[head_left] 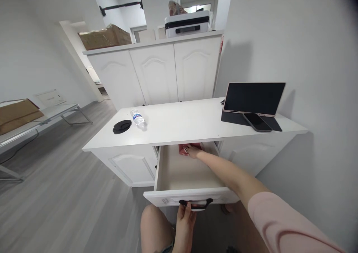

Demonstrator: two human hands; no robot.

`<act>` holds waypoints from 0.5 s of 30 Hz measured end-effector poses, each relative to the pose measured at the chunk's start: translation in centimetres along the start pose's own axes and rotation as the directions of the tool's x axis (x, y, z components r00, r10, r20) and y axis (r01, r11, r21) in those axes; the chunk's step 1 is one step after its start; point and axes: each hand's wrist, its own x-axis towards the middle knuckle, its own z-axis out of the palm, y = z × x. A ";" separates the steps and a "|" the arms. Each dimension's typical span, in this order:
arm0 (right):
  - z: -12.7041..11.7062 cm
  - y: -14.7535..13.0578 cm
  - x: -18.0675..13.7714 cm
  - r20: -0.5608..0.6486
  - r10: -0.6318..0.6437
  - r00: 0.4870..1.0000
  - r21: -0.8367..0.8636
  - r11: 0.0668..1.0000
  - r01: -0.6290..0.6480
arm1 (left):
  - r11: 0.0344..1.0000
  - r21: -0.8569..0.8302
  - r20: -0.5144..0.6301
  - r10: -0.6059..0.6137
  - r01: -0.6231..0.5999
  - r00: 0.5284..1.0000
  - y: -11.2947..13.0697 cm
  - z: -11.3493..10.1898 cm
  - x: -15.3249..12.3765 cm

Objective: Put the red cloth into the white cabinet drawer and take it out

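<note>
A white drawer (pixel 181 172) is pulled well out of the cabinet front. At its left end, the black handle (pixel 208 202) is pinched between the thumb and fingers of my left hand (pixel 187 212). My right arm reaches over the drawer front toward the back, where my right hand (pixel 193 152) grips a red cloth (pixel 183 148) lying on the drawer floor. Part of the cloth is hidden under the countertop edge and behind my hand. The drawer floor in front of the cloth is bare.
On the white countertop (pixel 179 124) lie a clear plastic bottle (pixel 137 118), a flat black disc-like object (pixel 122 126), a tablet (pixel 254 98) propped up and a phone (pixel 257 122). A taller cabinet (pixel 159 72) carries a cardboard box (pixel 107 37) and a white case (pixel 187 24).
</note>
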 end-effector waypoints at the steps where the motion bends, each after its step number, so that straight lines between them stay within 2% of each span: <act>1: 0.0 0.6 -0.2 0.000 0.014 1.000 -0.001 1.000 -0.014 | 1.000 0.001 -0.010 -0.003 0.003 1.000 0.0 0.0 0.0; 7: -0.1 3.6 -1.2 0.027 0.069 0.997 -0.024 0.997 -0.068 | 1.000 -0.008 -0.036 -0.001 0.001 0.999 -0.2 0.1 0.1; 15: -0.6 3.9 -3.0 0.028 0.049 0.998 -0.079 0.996 -0.046 | 0.999 0.035 -0.067 0.012 -0.010 0.998 -0.2 0.5 0.1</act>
